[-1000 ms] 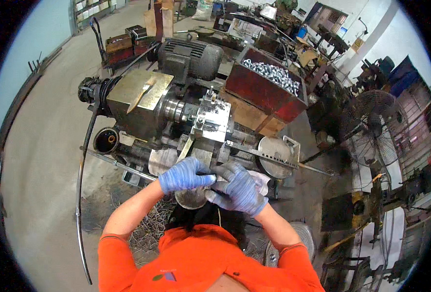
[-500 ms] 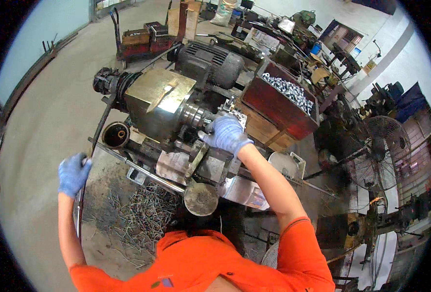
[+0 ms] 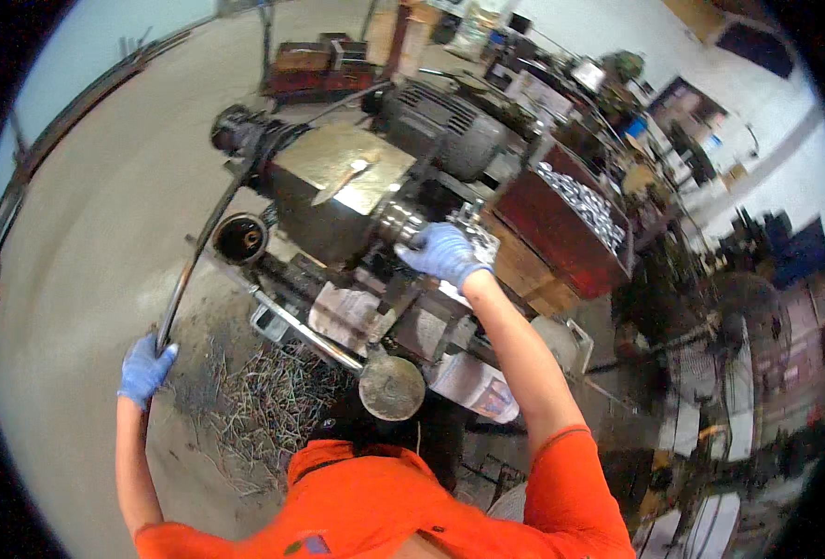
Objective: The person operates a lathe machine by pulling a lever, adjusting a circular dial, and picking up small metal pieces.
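Observation:
My left hand [image 3: 145, 371], in a blue knitted glove, is closed around the lower part of a long dark lever bar [image 3: 185, 278]. The bar slants up to the rear end of a lathe-like machine's headstock [image 3: 324, 224]. My right hand [image 3: 445, 253], gloved alike, is by the round metal chuck [image 3: 399, 222] at the headstock's right side. Its fingers are bent together there; what they hold is hidden. On the headstock's bright top lies a flat, worn strip [image 3: 343, 182]. In front sit a round handwheel-like disc [image 3: 392, 387] and a shiny rod [image 3: 315, 343].
A dark red bin [image 3: 561, 219] of small shiny metal parts stands beyond my right hand, behind it an electric motor [image 3: 445, 126]. Tangled metal shavings [image 3: 268, 410] cover the floor below. An open round cup [image 3: 240, 238] sits left of the headstock. A fan [image 3: 743, 317] stands right.
The view has shifted, so the machine appears farther right and lower. My left hand has closed on the lever bar, which leans more. My right hand stays by the chuck.

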{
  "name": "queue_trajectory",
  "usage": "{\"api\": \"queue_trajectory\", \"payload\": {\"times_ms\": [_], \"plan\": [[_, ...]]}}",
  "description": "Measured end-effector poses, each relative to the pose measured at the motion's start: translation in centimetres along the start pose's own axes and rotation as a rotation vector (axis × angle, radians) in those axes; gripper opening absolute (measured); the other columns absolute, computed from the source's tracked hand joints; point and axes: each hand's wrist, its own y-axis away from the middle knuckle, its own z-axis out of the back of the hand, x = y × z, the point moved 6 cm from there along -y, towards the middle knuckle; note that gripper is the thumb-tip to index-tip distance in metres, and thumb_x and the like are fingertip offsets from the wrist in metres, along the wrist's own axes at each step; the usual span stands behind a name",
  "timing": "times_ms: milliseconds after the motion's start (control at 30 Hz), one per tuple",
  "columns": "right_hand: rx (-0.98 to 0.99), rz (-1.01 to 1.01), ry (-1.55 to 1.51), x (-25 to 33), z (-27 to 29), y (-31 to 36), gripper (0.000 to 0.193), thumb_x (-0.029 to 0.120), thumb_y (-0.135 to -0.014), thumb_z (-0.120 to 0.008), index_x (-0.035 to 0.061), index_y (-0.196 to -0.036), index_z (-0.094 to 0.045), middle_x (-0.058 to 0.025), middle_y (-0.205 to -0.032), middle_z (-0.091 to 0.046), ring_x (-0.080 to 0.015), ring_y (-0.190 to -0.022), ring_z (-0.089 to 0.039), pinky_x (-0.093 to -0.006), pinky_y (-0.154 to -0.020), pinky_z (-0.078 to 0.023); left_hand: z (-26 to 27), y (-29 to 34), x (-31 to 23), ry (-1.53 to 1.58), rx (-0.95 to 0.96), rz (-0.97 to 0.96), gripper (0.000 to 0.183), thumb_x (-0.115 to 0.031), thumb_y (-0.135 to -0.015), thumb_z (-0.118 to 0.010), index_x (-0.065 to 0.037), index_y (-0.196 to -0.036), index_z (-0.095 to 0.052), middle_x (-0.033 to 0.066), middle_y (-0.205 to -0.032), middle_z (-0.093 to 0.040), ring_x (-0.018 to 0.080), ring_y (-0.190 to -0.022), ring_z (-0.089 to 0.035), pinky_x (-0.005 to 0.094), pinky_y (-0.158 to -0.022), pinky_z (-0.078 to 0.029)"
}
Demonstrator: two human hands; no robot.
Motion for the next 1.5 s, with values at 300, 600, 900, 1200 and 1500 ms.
{"api": "queue_trajectory", "payload": {"times_ms": [300,600,900,1200,1500], "plan": [[0.105,-0.054,0.069,0.8,0.4,-0.9,0.055,0.061,-0.069,-0.059,0.0071,-0.077,-0.068,-0.018,-0.078,-0.065,-0.0344,-0.076,-0.062,-0.0403,-0.072,-0.049,0.6,3.0,-0.1,-0.27,-0.04,0.148,0.032,-0.037,-0.076,-0.06,-0.007,-0.085,-0.058,0.016,-0.073,-0.063,0.0335,-0.071,-0.062,0.0443,-0.065,-0.047],[0.036,-0.101,0.026,0.2,0.1,-0.6,0.052,0.056,-0.071,-0.06,0.005,-0.068,-0.068,-0.0164,-0.064,-0.062,-0.0315,-0.064,-0.062,-0.0383,-0.065,-0.05,5.4,-10.8,9.4,-0.717,-0.389,-0.266,0.016,-0.014,-0.074,-0.057,-0.01,-0.089,-0.058,0.012,-0.07,-0.059,0.03,-0.064,-0.059,0.042,-0.057,-0.043],[-0.25,0.02,0.009,-0.1,3.5,2.7,0.039,0.046,-0.076,-0.057,0.0093,-0.075,-0.07,-0.0131,-0.078,-0.064,-0.031,-0.077,-0.061,-0.0397,-0.072,-0.047,5.0,-12.9,2.6,-0.125,-0.523,-0.237,0.025,-0.02,-0.081,-0.057,-0.007,-0.102,-0.062,0.0147,-0.087,-0.063,0.0288,-0.078,-0.061,0.0394,-0.073,-0.047],[-0.565,-0.31,-0.073,-11.3,6.1,25.6,0.025,0.029,-0.071,-0.071,0.0054,-0.081,-0.069,-0.0137,-0.093,-0.065,-0.0305,-0.091,-0.06,-0.0379,-0.082,-0.046,-27.9,-10.7,-8.4,0.042,0.256,-0.211,0.04,-0.043,-0.076,-0.061,-0.007,-0.091,-0.065,0.0188,-0.094,-0.063,0.0331,-0.086,-0.061,0.0455,-0.074,-0.047],[-0.536,-0.9,0.004,-26.4,1.0,44.7,0.023,0.019,-0.069,-0.075,-0.002,-0.073,-0.065,-0.013,-0.067,-0.066,-0.0161,-0.058,-0.062,-0.0289,-0.057,-0.048,-26.3,-17.0,-5.5,-0.577,0.328,-0.379,0.039,-0.044,-0.077,-0.054,-0.015,-0.099,-0.066,0.0106,-0.096,-0.066,0.0297,-0.089,-0.062,0.0369,-0.077,-0.049]]}}
